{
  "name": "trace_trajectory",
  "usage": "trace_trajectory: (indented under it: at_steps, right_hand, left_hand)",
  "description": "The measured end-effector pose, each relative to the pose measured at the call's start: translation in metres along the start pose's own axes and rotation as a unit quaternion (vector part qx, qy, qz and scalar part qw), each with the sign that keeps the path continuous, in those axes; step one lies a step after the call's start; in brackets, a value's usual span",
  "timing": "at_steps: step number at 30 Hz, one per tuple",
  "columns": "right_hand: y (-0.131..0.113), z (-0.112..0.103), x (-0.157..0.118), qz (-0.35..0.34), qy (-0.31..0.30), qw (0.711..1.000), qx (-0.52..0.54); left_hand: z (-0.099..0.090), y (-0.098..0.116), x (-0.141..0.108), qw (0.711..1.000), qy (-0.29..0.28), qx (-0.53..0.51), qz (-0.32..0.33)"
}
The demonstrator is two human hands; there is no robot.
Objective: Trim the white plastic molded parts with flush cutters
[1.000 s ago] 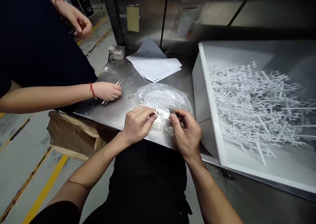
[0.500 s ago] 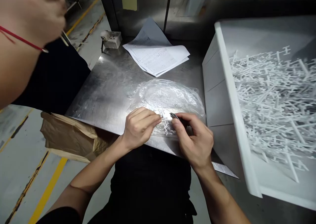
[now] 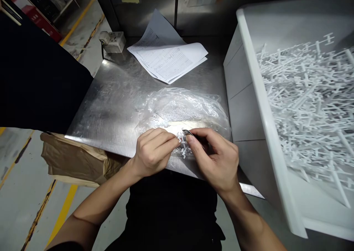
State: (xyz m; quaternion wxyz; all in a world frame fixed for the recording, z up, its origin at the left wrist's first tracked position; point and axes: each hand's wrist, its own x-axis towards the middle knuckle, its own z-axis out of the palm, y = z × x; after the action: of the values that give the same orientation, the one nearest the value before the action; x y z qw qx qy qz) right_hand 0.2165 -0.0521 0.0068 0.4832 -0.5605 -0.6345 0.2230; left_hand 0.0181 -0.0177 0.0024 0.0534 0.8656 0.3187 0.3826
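My left hand (image 3: pixel 155 151) is closed, its thumb and forefinger pinching a small branched white plastic sprue (image 3: pixel 183 151) that hangs below the fingertips. In my right hand (image 3: pixel 217 157), thumb and fingers are closed around a small dark metal tool with a narrow tip (image 3: pixel 187 131); most of it is hidden in the palm, so its kind is unclear. The tip touches or nearly touches the top of the sprue. Behind both hands a clear plastic bag (image 3: pixel 177 98) with tiny pieces on it or inside it lies on the metal table (image 3: pixel 99 107).
A large white bin (image 3: pixel 257 85) full of white plastic sprues (image 3: pixel 312 96) stands at right. Printed papers (image 3: pixel 171 62) and a power socket (image 3: pixel 114 42) lie at the back. A brown paper bag (image 3: pixel 74 160) is below the left edge. Another person's dark clothing (image 3: pixel 41 74) is at left.
My right hand has brought the metal tool leftward to the sprue at my left fingertips. The other person's raised hand has mostly left the view. The camera has shifted slightly.
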Motion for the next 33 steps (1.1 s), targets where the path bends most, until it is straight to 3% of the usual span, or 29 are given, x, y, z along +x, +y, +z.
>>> trace_trajectory:
  at_steps: [21, 33]
  right_hand:
    - [-0.0005, -0.0006, -0.0023, -0.018, 0.007, 1.0, 0.004]
    - [0.0008, -0.0002, -0.0013, 0.017, -0.008, 1.0, 0.022]
  left_hand:
    - [-0.0011, 0.0013, -0.0003, 1.0, -0.009, 0.001, 0.02]
    - [0.0008, -0.0012, -0.002, 0.998, -0.019, -0.04, 0.037]
